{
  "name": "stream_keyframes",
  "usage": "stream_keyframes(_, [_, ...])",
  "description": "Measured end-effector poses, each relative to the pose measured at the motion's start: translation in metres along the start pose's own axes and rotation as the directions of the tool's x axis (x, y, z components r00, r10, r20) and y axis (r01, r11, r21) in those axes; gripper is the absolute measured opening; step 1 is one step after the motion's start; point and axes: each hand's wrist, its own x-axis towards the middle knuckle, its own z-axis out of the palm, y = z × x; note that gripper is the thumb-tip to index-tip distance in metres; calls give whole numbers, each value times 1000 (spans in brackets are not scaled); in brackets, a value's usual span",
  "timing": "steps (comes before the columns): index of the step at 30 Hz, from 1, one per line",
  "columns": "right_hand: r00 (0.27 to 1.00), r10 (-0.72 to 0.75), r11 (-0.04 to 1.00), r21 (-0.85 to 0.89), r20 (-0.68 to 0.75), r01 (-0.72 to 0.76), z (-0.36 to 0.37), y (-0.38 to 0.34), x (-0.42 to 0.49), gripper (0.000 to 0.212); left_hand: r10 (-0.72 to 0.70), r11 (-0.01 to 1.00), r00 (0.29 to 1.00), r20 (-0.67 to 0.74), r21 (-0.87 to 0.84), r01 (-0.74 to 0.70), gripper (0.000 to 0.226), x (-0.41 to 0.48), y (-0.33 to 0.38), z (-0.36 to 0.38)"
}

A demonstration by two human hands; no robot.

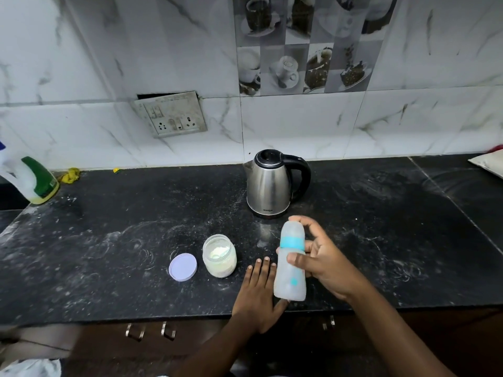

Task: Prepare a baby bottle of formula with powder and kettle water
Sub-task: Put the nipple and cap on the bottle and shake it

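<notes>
Before the kettle [272, 183], baby bottle [288, 281] near upright, cap up, right hand [326, 265] grip curled round it, left hand [258, 292] flat on bench [109, 240].

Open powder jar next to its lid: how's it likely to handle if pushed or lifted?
Probably light: the powder jar looks like thin plastic holding only powder. Squat and wide-based, so it likely slides on the countertop rather than tipping. Its lid lies beside it, so any tilt could spill powder.

Green-labelled bottle [35, 180] far left on counter [109, 254]; switchboard [171, 114] on wall.
</notes>
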Motion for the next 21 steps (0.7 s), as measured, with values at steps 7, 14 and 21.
stream_keyframes(7, [989,-59,997,39,-136,65,2,1,2,66,-14,1000,1000,-2,21,14,97,0,1,0])
stream_keyframes(14, [968,-81,991,84,-237,104,-2,-6,-1,67,-7,1000,999,-32,16,8,101,1,1,2])
stream_keyframes(21, [934,-92,973,167,-345,157,6,-7,4,65,-11,1000,1000,-6,26,11,94,1,2,0])
